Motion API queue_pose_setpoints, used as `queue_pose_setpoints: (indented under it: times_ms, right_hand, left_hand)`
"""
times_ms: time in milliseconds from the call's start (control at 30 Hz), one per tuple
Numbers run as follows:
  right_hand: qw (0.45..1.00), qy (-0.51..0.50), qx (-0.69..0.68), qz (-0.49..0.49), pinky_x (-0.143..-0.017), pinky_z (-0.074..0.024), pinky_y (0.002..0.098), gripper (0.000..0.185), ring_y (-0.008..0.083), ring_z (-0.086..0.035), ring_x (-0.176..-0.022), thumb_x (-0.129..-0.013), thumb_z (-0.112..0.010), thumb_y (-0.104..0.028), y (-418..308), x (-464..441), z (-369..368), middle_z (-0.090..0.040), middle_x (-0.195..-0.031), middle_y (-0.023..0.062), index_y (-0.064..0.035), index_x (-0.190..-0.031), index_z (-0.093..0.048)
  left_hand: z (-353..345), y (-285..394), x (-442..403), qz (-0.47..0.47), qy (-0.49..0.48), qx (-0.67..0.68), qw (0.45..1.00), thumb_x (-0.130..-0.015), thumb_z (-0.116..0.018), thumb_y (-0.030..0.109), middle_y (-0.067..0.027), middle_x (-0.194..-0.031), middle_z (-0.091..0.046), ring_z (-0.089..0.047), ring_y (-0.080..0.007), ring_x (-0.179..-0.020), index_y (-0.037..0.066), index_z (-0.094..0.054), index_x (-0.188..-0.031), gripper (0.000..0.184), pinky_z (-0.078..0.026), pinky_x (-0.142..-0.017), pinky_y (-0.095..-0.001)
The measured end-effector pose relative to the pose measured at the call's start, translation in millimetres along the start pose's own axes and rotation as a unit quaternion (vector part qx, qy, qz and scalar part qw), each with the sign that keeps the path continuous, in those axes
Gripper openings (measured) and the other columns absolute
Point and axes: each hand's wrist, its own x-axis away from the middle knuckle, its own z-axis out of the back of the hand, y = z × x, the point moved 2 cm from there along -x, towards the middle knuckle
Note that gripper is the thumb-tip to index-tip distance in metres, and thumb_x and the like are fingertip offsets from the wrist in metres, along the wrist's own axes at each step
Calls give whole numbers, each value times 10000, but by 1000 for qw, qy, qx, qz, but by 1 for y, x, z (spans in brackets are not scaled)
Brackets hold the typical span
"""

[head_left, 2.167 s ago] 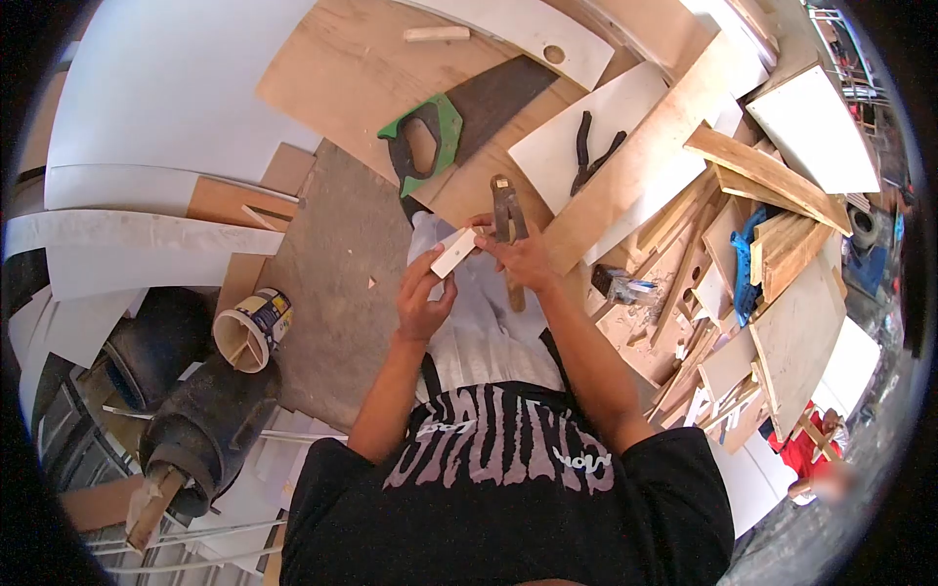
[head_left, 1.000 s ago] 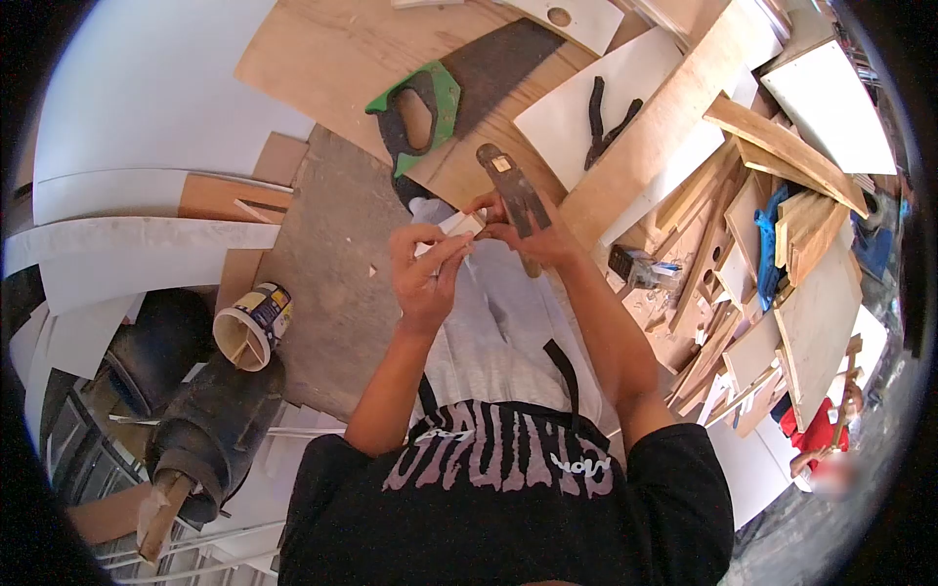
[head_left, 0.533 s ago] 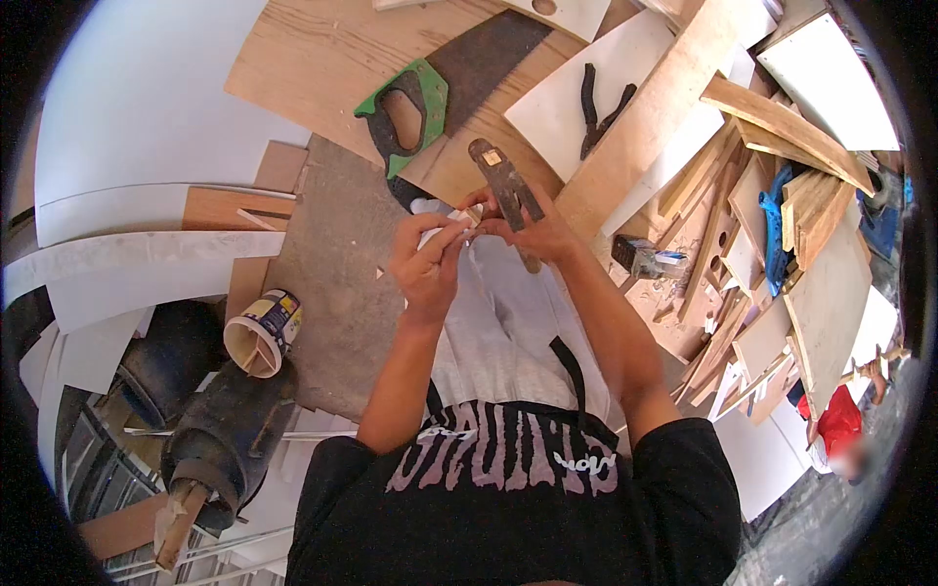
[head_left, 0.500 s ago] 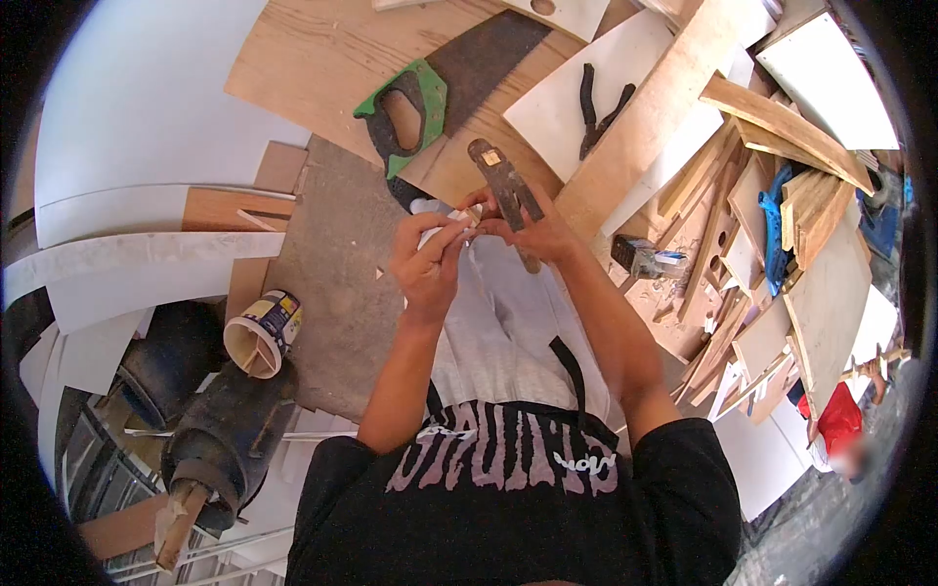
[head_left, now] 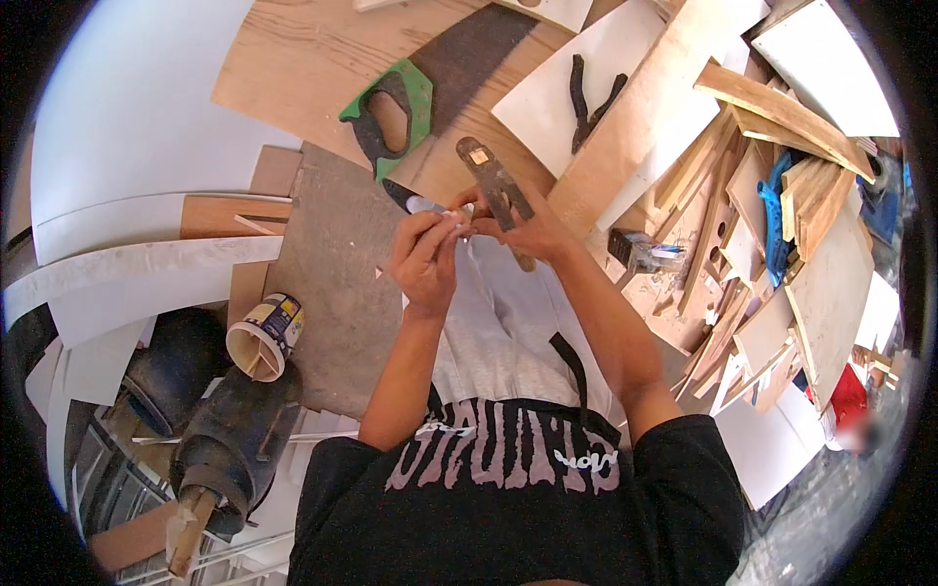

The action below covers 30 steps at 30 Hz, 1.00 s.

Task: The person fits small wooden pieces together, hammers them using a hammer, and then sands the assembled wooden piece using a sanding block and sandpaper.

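Left hand (head_left: 425, 262): fingers bent and drawn together, tips pinched on a small pale piece (head_left: 457, 216), mostly hidden by the fingers. Right hand (head_left: 529, 232): curled part-way around a hammer (head_left: 496, 184), dark head pointing up and away from the body, lower end of the handle showing below the palm. Thumb and forefinger of the same hand reach to the pale piece, so the 2 hands meet there; exact finger contact on the right side cannot be told. Piece sits above the far end of the grey trousers (head_left: 493, 322).

Beyond the hands, a green-and-black handsaw (head_left: 442, 96) lies on a plywood sheet (head_left: 283, 63). Pliers (head_left: 585, 127), 2 black handles spread, lie on a white board (head_left: 528, 112) to its right.
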Motion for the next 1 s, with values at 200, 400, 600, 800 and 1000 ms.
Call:
queue_pose_setpoints:
  times_ms: [200, 400, 600, 800, 1000]
  right_hand:
    - [998, -1, 30, -49, -861, -630, 340, 381, 176, -742, -989, -875, -825, -7, -9, 1, 2, -766, -1143, 90, -9, -1237, -707]
    - [995, -6, 93, -45, -870, -638, 340, 390, 196, -748, -997, -868, -820, 19, -7, -1, 3, -767, -1141, 104, 7, -1237, -698]
    - [993, 17, 48, -109, -859, -630, 335, 394, 187, -740, -1029, -861, -850, -21, -17, 1, -3, -769, -1143, 91, -17, -1227, -705]
    - [995, 39, 96, -12, -559, -449, 248, 347, 65, -618, -686, -908, -796, -57, -6, 4, -2, -731, -849, 29, -46, -1243, -709]
    - [960, 138, 228, -89, -775, -582, 346, 414, 185, -708, -908, -875, -840, -106, -26, 36, 2, -753, -1038, 95, -32, -1245, -670]
  left_hand:
    - [-1, -1, -5, -31, -10, -24, 999, -807, -846, 1, -86, -980, -695, -685, -228, -849, 41, -798, -996, 199, -560, -735, -336]
    - [2, -1, -4, -37, -29, -46, 998, -835, -834, 26, -123, -1035, -738, -723, -273, -944, 51, -804, -991, 160, -587, -829, -373]
    - [2, 5, -12, -73, -3, -44, 996, -808, -854, 51, -101, -986, -719, -723, -258, -878, 28, -787, -965, 173, -584, -740, -363]
    - [1, 1, -7, -25, -12, -13, 1000, -812, -862, 47, -108, -1001, -744, -724, -267, -930, 73, -817, -990, 186, -589, -815, -366]
    - [0, 2, -7, -40, 10, 4, 999, -793, -854, 18, -103, -974, -714, -716, -275, -893, 24, -780, -944, 168, -582, -767, -368]
